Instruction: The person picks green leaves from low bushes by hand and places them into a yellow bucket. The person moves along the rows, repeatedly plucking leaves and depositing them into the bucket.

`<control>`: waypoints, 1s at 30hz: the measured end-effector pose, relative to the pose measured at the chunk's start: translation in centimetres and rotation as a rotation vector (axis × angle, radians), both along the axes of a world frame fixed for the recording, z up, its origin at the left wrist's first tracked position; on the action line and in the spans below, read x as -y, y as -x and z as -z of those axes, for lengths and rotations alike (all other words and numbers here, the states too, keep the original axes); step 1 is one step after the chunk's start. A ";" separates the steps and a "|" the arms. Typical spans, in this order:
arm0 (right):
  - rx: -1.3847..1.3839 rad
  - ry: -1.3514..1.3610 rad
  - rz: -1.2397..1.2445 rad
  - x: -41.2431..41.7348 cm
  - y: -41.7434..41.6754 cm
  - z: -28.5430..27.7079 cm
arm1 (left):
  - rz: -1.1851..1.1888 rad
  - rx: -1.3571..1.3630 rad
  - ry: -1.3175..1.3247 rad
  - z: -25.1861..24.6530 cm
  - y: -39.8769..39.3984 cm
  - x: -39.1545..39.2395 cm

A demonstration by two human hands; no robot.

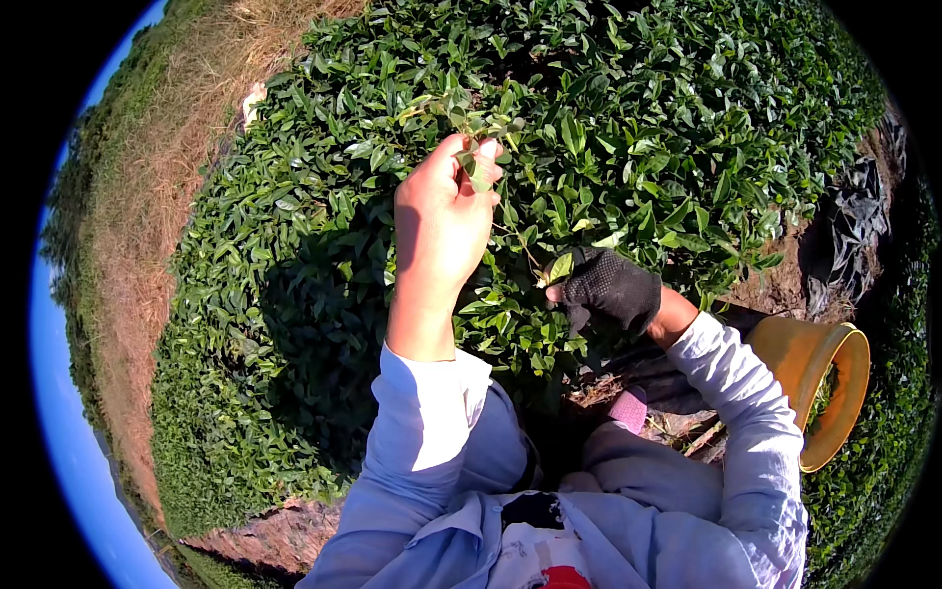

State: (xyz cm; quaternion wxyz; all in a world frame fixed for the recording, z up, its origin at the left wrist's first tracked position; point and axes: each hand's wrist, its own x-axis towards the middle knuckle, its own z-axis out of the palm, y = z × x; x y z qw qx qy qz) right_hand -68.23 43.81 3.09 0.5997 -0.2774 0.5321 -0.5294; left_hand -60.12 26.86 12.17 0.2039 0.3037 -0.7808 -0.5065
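Note:
My bare left hand (pixel 450 199) is raised above a dense bed of leafy green bushes (pixel 324 184), its fingers closed on a leafy sprig (pixel 475 121). A thin stem (pixel 524 243) runs from below that hand towards my right. My right hand (pixel 603 287) wears a dark dotted fingerless glove, with a bare fingertip showing. It pinches the lower end of the stem, beside a pale green leaf (pixel 561 266), low in front of the bushes.
A yellow plastic bucket (pixel 854 397) lies tilted at the right, with greenery inside. Crumpled black plastic sheeting (pixel 857 228) lies beyond it on bare soil. Dry grass (pixel 140 243) borders the bushes at the left. A pink sock or shoe part (pixel 628 408) shows below.

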 end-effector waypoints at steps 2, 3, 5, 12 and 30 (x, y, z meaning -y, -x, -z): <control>-0.178 0.035 -0.003 -0.9 1.0 -0.8 | 0.008 0.024 0.015 0.2 0.3 -0.1; -0.329 0.064 0.025 -1.1 3.1 -0.9 | 0.014 0.030 0.030 -0.1 0.6 -0.2; 0.000 -0.001 0.262 -0.6 6.5 -3.0 | 0.038 0.034 0.194 1.0 0.0 0.7; -0.952 -0.277 0.266 4.6 12.8 0.2 | 0.062 0.062 0.216 1.5 0.8 0.4; -0.448 -0.003 0.085 1.6 4.6 -1.7 | 0.024 0.049 0.243 1.4 -0.5 1.8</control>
